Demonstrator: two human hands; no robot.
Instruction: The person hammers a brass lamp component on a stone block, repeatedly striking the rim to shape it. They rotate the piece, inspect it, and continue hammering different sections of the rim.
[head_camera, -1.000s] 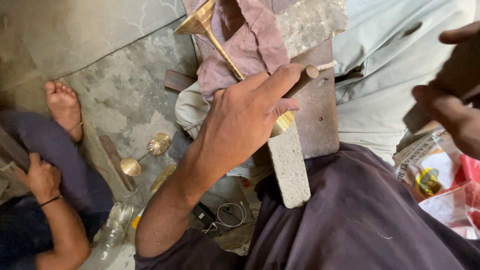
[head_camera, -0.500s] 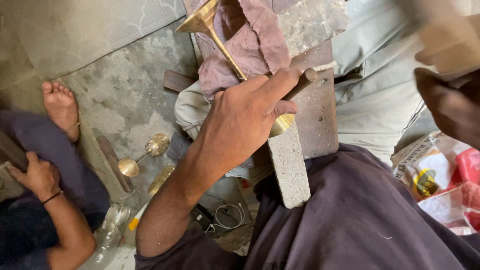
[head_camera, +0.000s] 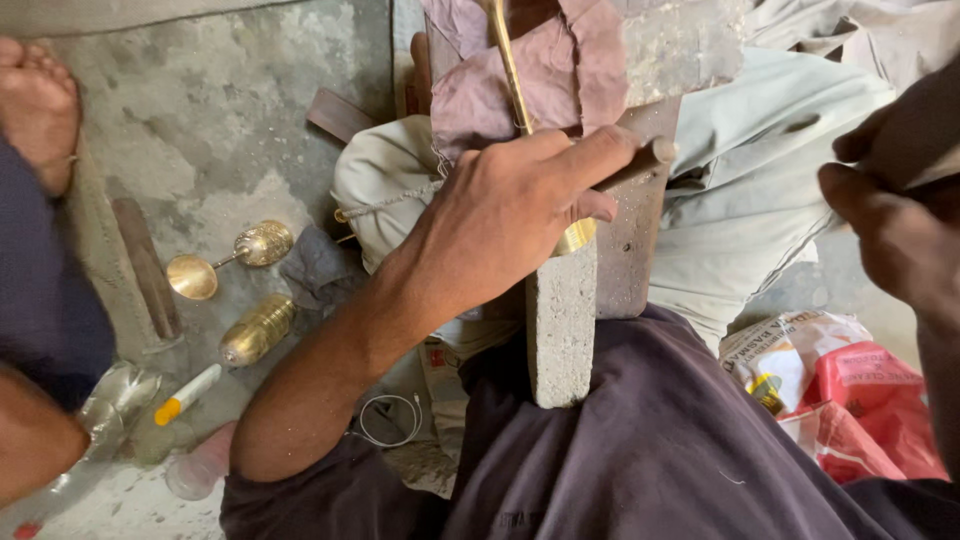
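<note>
My left hand (head_camera: 510, 215) is closed over a long brass stem piece (head_camera: 508, 70), pressing its round brass end (head_camera: 577, 237) against a grey stone block (head_camera: 560, 330) that rests on my lap. The same hand pinches a short metal rod (head_camera: 655, 152), which sticks out past the fingertips. A mauve cloth (head_camera: 480, 90) lies under the stem. At the right edge, my right hand (head_camera: 890, 230) is curled around a dark tool (head_camera: 915, 130), blurred and partly cut off by the frame.
On the concrete floor to the left lie a brass double-cup piece (head_camera: 215, 262), a ribbed brass piece (head_camera: 257, 328), a white tube with an orange cap (head_camera: 187, 394) and a wire loop (head_camera: 390, 420). Another person's foot (head_camera: 38, 105) and arm (head_camera: 30, 440) are at far left. Red and white bags (head_camera: 840, 390) lie lower right.
My right hand swung up, blurred, at the top right and has come back down at the right edge. The left hand keeps its hold. The view has tilted, cutting off the stem's flared top.
</note>
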